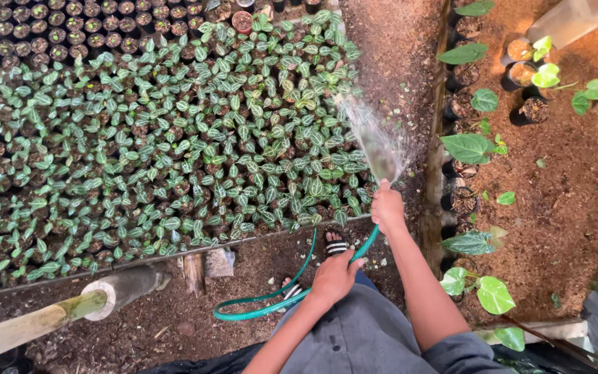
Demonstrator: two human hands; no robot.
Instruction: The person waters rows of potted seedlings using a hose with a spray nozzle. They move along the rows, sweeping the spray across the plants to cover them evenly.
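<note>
My right hand (387,206) grips the end of a green garden hose (271,302), with a finger over the opening. A fan of water (375,138) sprays forward over the edge of a big bed of small potted seedlings with striped green leaves (174,138). My left hand (335,275) holds the hose lower down, near my waist. The hose loops on the ground to the left of my sandalled feet (336,243).
A bamboo pole with a white pipe end (70,312) lies at lower left. Black pots without plants (57,28) fill the far left corner. On the right, larger-leaved plants in black pots (468,147) line a raised bed of brown soil (562,194).
</note>
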